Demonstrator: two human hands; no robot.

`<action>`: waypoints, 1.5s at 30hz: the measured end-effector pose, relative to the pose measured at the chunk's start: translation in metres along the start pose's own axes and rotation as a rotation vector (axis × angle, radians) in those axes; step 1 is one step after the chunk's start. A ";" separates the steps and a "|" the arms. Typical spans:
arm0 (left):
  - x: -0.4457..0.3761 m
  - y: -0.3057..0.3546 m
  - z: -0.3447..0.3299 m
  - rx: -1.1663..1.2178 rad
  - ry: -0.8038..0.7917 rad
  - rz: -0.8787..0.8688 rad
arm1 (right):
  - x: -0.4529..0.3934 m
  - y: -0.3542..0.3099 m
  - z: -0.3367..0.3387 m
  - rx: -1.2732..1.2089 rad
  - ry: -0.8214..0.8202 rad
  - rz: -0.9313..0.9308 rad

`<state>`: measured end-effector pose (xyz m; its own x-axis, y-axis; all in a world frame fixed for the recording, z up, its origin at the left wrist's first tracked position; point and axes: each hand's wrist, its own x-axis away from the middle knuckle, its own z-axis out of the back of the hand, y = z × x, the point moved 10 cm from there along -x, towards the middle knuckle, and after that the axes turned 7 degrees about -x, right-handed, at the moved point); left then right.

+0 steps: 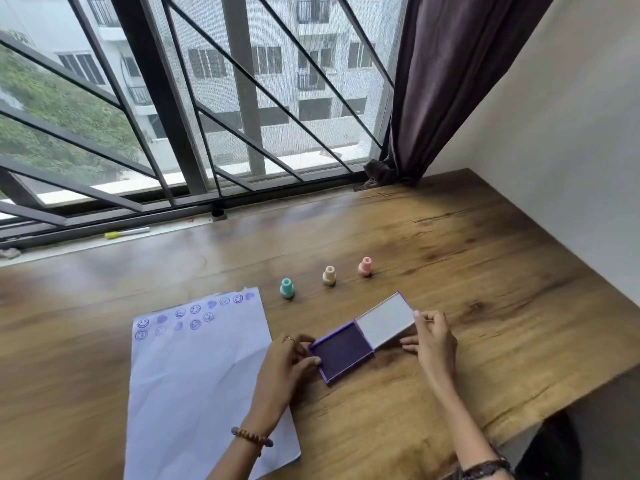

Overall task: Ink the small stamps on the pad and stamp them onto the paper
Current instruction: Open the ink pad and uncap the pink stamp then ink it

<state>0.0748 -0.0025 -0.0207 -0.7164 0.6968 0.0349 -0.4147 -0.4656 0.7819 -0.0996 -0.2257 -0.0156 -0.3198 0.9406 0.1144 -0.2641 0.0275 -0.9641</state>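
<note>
both hands [287, 362] on open ink pad [346, 353]

Both forearms reach up from the lower edge of the frame toward its centre. The left hand [285, 362], with a brown beaded bracelet on the wrist and a ring on one finger, lies palm down, its fingers [304, 362] curled and pinching. The right hand [433, 341], a dark band at its wrist, is raised slightly, thumb and fingers [424, 315] spread in a pinch.
</note>
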 end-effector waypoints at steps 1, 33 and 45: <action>-0.001 -0.001 0.000 0.006 -0.004 0.004 | -0.003 0.003 0.001 0.027 0.001 -0.005; -0.098 0.062 -0.060 0.410 -0.087 0.200 | -0.048 -0.057 -0.092 0.224 -0.370 0.235; -0.024 0.075 -0.009 0.598 -0.129 0.176 | 0.057 -0.072 -0.079 -0.019 -0.462 0.216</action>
<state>0.0559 -0.0594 0.0316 -0.6567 0.7151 0.2396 0.1143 -0.2196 0.9689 -0.0272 -0.1474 0.0411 -0.7352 0.6779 0.0019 -0.1326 -0.1410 -0.9811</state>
